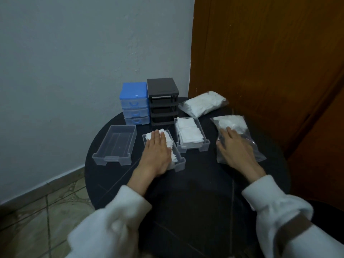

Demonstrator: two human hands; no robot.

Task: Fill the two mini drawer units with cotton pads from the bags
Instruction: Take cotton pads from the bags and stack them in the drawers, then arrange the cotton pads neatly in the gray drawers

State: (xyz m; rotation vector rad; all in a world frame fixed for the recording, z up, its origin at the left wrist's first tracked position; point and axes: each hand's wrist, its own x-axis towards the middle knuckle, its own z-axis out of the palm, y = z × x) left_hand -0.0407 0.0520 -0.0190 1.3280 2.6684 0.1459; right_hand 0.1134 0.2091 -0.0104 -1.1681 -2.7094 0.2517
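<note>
Left hand [157, 148]: fingers straight and together, pressing flat on cotton pads in the middle clear drawer [180, 161].
Right hand [234, 145]: fingers slightly spread, resting on the near bag [235, 137] at 3 o'clock.
Drawers: empty one [115, 142] at 9 o'clock; full one [191, 133] centre-right.
Units: blue unit [134, 103] and black unit [162, 101] at 12 o'clock.
Far bag [202, 102]: 1 o'clock on the round table [195, 183].

Dim, cool indoor light with no visible source. Soft, faint shadows, slight overall blur, grainy dark areas, and wide-angle bending toward the edges of the view.
</note>
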